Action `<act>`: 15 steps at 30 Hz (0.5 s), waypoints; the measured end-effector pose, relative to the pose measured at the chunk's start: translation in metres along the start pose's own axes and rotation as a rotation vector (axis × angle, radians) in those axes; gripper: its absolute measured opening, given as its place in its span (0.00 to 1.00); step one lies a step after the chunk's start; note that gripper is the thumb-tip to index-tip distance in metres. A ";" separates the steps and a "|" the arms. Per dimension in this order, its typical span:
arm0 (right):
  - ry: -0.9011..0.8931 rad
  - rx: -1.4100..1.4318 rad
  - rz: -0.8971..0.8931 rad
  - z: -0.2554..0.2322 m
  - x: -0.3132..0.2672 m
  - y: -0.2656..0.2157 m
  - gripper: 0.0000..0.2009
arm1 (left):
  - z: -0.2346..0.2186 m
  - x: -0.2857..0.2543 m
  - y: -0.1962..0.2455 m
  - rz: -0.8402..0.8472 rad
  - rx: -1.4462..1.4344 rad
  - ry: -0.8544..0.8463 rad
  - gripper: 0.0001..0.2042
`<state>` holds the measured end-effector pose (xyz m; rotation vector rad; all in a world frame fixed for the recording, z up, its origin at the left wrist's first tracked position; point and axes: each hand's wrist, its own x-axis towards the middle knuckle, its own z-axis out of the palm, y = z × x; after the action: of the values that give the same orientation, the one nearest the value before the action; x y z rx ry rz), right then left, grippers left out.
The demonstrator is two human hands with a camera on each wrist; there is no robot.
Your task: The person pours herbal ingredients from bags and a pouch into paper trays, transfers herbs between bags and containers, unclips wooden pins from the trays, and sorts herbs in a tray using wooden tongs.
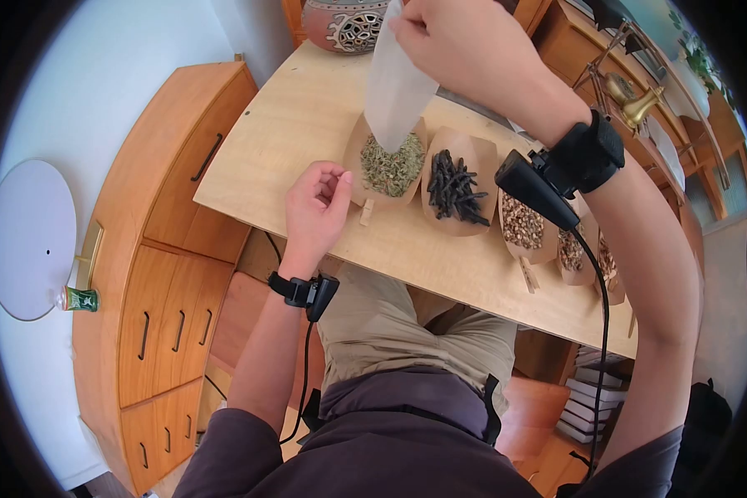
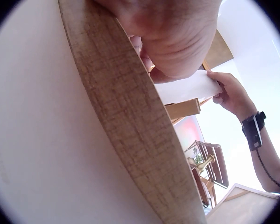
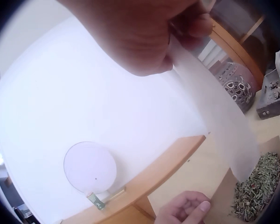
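Note:
A white translucent bag (image 1: pixel 397 95) hangs from my raised right hand (image 1: pixel 473 54), which pinches its upper end; in the right wrist view the bag (image 3: pixel 219 116) slants down to the dried green herbs (image 3: pixel 259 186). Its lower end meets the herbs (image 1: pixel 390 170) in a brown paper tray (image 1: pixel 359 141). My left hand (image 1: pixel 317 207) is beside that tray's near left side, fingers curled in with nothing visible in them. A paper tray (image 1: pixel 483 153) of dark sticks (image 1: pixel 454 187) stands to the right.
Further right are more paper trays with brown pieces (image 1: pixel 523 222), and wooden clips (image 1: pixel 528 275) by the table's near edge. A patterned pot (image 1: pixel 349 29) stands at the back. Wooden drawers (image 1: pixel 170 332) flank the table (image 1: pixel 257 166) on the left; a brass object (image 1: pixel 643 108) is at right.

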<state>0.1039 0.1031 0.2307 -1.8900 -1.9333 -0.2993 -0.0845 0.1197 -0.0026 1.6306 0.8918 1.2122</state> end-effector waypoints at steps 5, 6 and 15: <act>0.159 0.002 -0.063 -0.012 -0.008 0.002 0.15 | -0.001 -0.002 0.002 -0.006 0.022 -0.024 0.04; 0.034 0.033 -0.030 -0.021 -0.017 0.004 0.15 | -0.001 0.000 0.002 -0.001 0.052 -0.036 0.03; 0.307 0.139 0.042 0.015 -0.033 0.052 0.13 | -0.004 -0.001 -0.002 -0.009 0.087 -0.047 0.04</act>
<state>0.1533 0.0828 0.1960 -1.6832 -1.6643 -0.4059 -0.0888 0.1202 -0.0045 1.7160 0.9326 1.1384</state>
